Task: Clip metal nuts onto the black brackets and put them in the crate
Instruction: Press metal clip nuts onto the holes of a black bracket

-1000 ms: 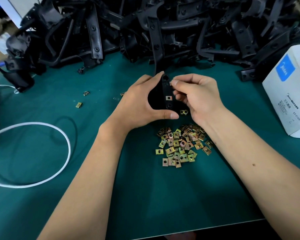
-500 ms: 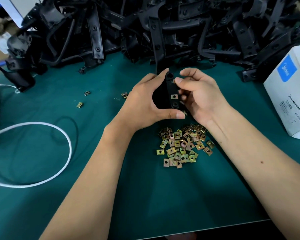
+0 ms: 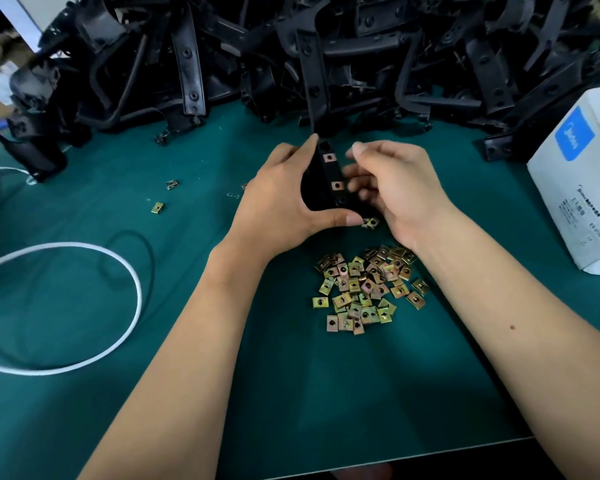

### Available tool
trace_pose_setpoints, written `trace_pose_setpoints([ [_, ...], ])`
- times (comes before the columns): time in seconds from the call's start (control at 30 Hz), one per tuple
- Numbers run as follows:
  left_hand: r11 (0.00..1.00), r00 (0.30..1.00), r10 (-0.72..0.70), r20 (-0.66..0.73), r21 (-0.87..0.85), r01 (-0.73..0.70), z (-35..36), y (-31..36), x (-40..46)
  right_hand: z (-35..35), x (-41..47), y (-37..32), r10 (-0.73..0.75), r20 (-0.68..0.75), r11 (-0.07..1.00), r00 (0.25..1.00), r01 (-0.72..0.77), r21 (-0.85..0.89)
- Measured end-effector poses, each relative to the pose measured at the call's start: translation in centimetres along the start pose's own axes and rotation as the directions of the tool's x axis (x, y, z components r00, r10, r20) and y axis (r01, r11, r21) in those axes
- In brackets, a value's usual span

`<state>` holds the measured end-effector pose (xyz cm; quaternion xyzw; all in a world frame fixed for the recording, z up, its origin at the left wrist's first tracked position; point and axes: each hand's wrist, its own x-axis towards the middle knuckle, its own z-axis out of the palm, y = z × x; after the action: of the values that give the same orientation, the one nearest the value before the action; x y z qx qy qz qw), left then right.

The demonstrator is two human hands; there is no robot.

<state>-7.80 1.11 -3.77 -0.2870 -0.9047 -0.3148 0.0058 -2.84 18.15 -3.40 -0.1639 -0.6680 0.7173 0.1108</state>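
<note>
Green matting covers the table [image 3: 84,427], with a heap of black plastic brackets [image 3: 361,46] along its far edge. The left hand [image 3: 278,202] grips one narrow black bracket [image 3: 321,174] upright, two brass-coloured metal clip nuts [image 3: 329,157] already seated on it. The right hand [image 3: 395,188] is blurred beside it; I cannot tell whether its fingers hold anything. A half-seated nut could pop off, and a stray elbow might scatter the pile of loose nuts [image 3: 364,289]. No crate is in view.

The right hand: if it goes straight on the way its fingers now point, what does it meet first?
Probably the black bracket that the left hand grips; the right hand points left at it.
</note>
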Motion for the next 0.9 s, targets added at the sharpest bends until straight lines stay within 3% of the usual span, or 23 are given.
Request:
trace_pose_setpoints([
  [0.1, 0.995, 0.991, -0.094, -0.094, 0.016, 0.095, 0.1, -0.2, 0.1, -0.3, -0.2, 0.0, -0.08, 0.065, 0.947, 0.995, 0.096, -0.307],
  [0.17, 0.995, 0.986, -0.097, -0.135, -0.005, 0.098, 0.2, -0.1, 0.2, 0.4, -0.5, 0.2, -0.127, 0.114, 0.899, 0.985, 0.163, -0.407],
  [0.33, 0.955, 0.983, -0.141, -0.115, -0.276, 0.105, -1.1, -0.1, 0.1, 1.6, -0.5, 1.0, -0.242, 0.045, 0.885, 0.969, 0.239, -0.4],
  [0.47, 0.784, 0.971, -0.235, -0.031, -0.597, 0.17, -1.9, -0.5, -0.2, 0.9, -0.1, 1.0, -0.208, 0.038, 0.908, 0.977, 0.208, -0.364],
  [0.57, 0.74, 0.959, -0.261, -0.111, -0.661, 0.125, -1.4, -1.1, 0.0, 1.2, -0.3, 1.0, -0.207, 0.112, 0.87, 0.972, 0.235, -0.434],
  [0.67, 0.714, 0.967, -0.22, -0.126, -0.697, 0.072, -0.8, -1.4, 0.1, 1.4, -0.7, 0.9, -0.302, 0.136, 0.807, 0.943, 0.33, -0.489],
  [0.9, 0.535, 0.983, -0.186, 0.002, -0.839, 0.103, -1.1, -1.4, 0.2, 1.7, -1.0, 0.8, -0.354, 0.192, 0.807, 0.916, 0.402, -0.432],
])
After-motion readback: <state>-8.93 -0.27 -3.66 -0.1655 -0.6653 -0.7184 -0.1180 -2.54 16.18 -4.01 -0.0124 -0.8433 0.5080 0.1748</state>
